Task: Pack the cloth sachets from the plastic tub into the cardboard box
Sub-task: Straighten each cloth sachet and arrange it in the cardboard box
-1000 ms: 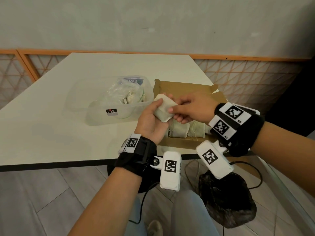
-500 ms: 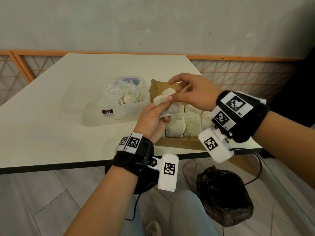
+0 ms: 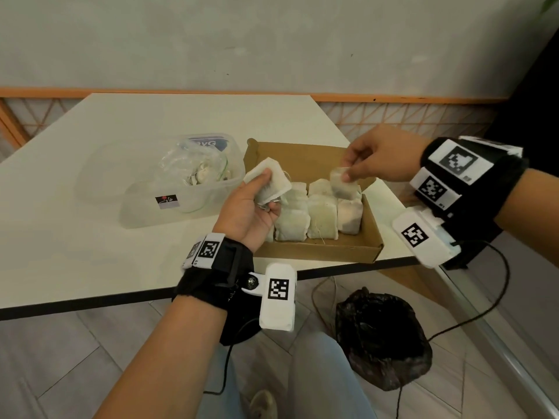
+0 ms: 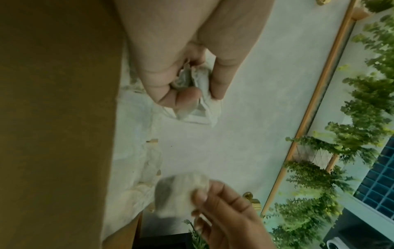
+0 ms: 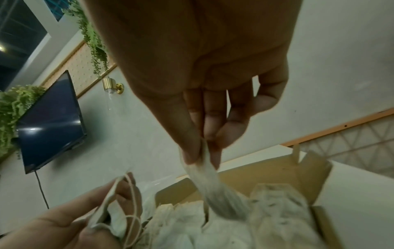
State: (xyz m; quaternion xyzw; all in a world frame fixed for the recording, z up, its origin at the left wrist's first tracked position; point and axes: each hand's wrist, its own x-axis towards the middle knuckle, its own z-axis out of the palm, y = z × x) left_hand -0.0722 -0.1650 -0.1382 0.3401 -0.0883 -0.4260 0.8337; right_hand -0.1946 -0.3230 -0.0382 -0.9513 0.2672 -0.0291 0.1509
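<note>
A brown cardboard box (image 3: 370,234) lies near the table's front edge with several pale cloth sachets (image 3: 322,217) packed in rows inside. My left hand (image 3: 257,198) grips a bunch of sachets (image 3: 269,179) over the box's left side, palm up, seen close in the left wrist view as sachets (image 4: 196,94). My right hand (image 3: 351,170) pinches one sachet (image 3: 343,186) by its top edge over the box's far right corner; the pinched sachet (image 5: 211,182) hangs down into the box (image 5: 277,170). The clear plastic tub (image 3: 145,204) stands left of the box.
A crumpled clear bag (image 3: 193,164) with small bits lies in the tub. The white table (image 3: 75,237) ends in a dark front edge just before the box. A black bag (image 3: 381,337) and cables lie on the floor below.
My right hand took one sachet off the bunch in my left hand and carried it right, over the box's far right corner. My left hand keeps the rest.
</note>
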